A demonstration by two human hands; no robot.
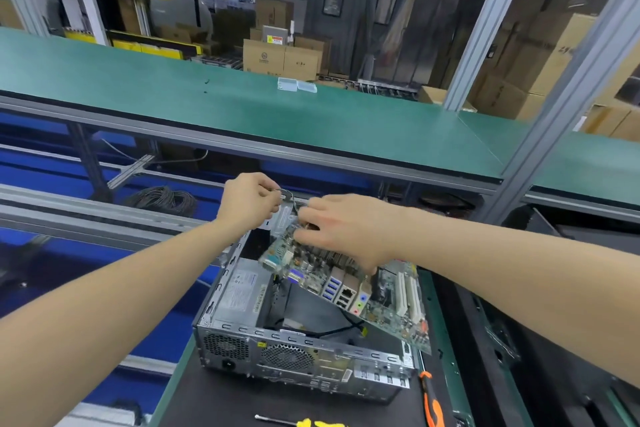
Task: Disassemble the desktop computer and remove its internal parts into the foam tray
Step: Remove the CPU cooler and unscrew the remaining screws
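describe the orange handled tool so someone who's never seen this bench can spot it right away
Find the open metal computer case on the dark mat in front of the person. Just past its near right corner lies the orange-handled tool, running toward the camera. Unlike the yellow-handled screwdriver lying in front of the case, its grip is orange and black.

Green shelf overhead, with two clear plastic boxes side by side at its back edge. Cardboard boxes stacked behind, beyond an aluminium post. Coil of black cable under the shelf, left. Black mat carries an orange-handled tool at right and a yellow-handled screwdriver at the bottom edge.
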